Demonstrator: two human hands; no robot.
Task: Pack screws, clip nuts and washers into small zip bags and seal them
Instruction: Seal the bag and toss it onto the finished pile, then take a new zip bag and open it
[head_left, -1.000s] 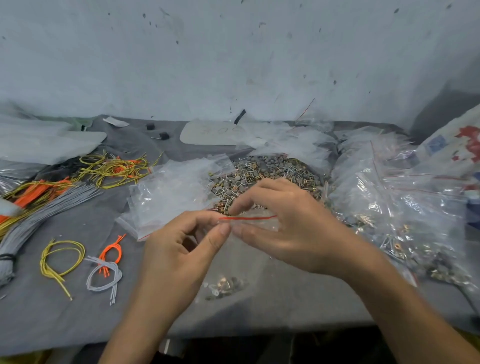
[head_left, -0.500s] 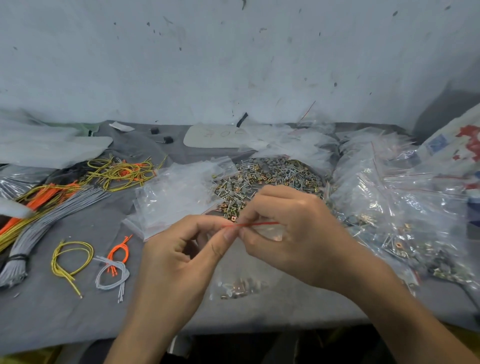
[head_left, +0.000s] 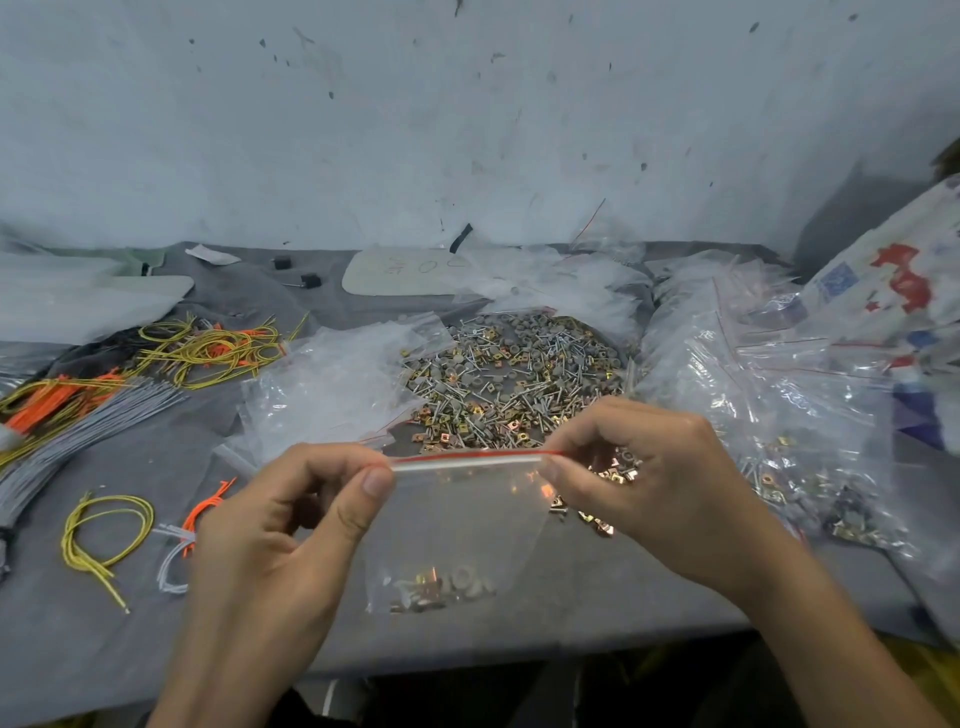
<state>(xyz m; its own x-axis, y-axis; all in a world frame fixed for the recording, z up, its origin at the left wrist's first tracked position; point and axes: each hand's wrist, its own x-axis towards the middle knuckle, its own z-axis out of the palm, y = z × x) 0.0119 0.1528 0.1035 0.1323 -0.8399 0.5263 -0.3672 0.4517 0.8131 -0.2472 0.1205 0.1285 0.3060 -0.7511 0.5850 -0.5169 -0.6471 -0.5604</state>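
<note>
The small zip bag (head_left: 457, 525) is held upright over the near edge of the grey table (head_left: 597, 608), so that the few screws, clip nuts and washers (head_left: 441, 584) inside are settled at its bottom and the red zip strip (head_left: 467, 457) is stretched level, probably for sealing. The strip is pinched at its 2 ends between thumb and forefinger, by the left hand (head_left: 280, 525) and the right hand (head_left: 654, 483). The loose pile of hardware (head_left: 509, 384) is left just behind.

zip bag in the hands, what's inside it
At the bottom of the zip bag lies a small heap: gold clip nuts, grey washers, probably a screw. Pieces overlap, hiding the count.
</note>
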